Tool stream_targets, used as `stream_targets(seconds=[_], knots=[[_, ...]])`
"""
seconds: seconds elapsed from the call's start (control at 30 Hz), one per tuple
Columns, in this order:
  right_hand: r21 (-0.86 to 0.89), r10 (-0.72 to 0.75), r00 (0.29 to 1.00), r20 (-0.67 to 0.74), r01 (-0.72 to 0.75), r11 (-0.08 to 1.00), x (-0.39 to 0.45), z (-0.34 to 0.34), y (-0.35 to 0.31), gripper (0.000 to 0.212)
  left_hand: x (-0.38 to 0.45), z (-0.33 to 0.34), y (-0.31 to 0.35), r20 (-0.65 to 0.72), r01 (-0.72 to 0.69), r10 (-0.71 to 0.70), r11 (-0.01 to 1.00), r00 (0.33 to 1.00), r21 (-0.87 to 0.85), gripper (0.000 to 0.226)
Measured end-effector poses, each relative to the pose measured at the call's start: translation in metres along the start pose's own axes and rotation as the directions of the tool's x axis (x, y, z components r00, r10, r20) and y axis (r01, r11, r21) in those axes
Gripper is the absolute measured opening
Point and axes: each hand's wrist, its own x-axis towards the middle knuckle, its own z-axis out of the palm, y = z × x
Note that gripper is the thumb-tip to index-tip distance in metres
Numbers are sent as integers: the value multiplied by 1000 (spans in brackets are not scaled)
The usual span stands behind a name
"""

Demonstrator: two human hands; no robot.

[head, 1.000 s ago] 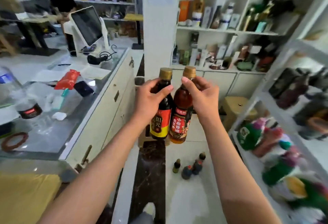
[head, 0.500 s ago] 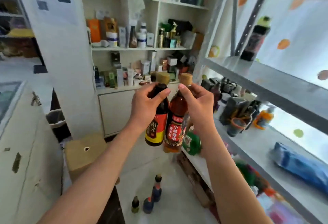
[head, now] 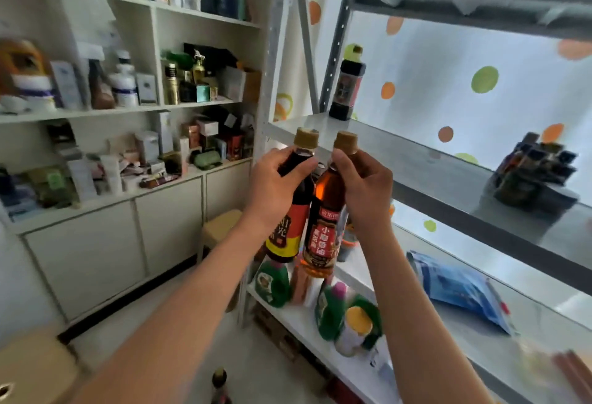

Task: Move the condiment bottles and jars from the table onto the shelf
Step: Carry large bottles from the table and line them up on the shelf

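A white wall unit [head: 134, 109] fills the left half of the frame, its open shelves crowded with boxes and small bottles above closed cabinet doors [head: 112, 243]. On the right stands a grey metal rack [head: 448, 160] in front of a pale curtain [head: 464, 89] with orange and green dots. The rack's upper board carries one dark bottle [head: 347, 83] at its far end and a dark blurred stack [head: 533, 173] at the right. The board below holds a blue pouch [head: 461, 291], and the lowest one, at lower centre, holds green bottles [head: 272, 282]. The floor [head: 224, 323] is pale, with a tan stool [head: 221, 227] by the cabinets. In the centre, the left hand [head: 275, 186] grips a dark sauce bottle [head: 290, 211] by the shoulder, and the right hand [head: 365, 189] grips an amber oil bottle [head: 325, 221] likewise. Both bottles are upright, side by side, in the air before the rack's upper board.
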Motion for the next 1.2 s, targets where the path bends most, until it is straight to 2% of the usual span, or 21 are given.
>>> stream_targets(seconds=[0.2, 0.33, 0.43, 0.67, 0.87, 1.1, 1.2], knots=[[-54, -46, 996, -79, 42, 998, 84, -30, 25, 24, 74, 66, -11, -1, -21, 21, 1000, 1000, -15, 15], [-84, -81, 992, -97, 73, 994, 159, -54, 35, 21, 135, 113, -13, -8, -61, 61, 997, 998, -40, 7], [-118, -115, 988, -106, 103, 988, 210, -66, 44, 21, 177, 145, -19, -41, -105, 105, 994, 994, 8, 7], [-199, -138, 984, -113, 113, 973, 295, -83, 85, 18, 253, 200, -50, -42, -144, 146, 989, 988, 47, 22], [-267, -85, 988, -126, 49, 962, 315, -82, 119, 24, 277, 220, -95, -15, -67, 66, 997, 998, -41, 21], [-296, -45, 983, -180, -10, 955, 317, -83, 135, 33, 288, 230, -116, 59, -28, 33, 996, 998, -79, 11], [-316, -31, 983, -180, -28, 948, 304, -83, 144, 33, 289, 227, -120, 101, -45, 52, 996, 994, -74, 15]])
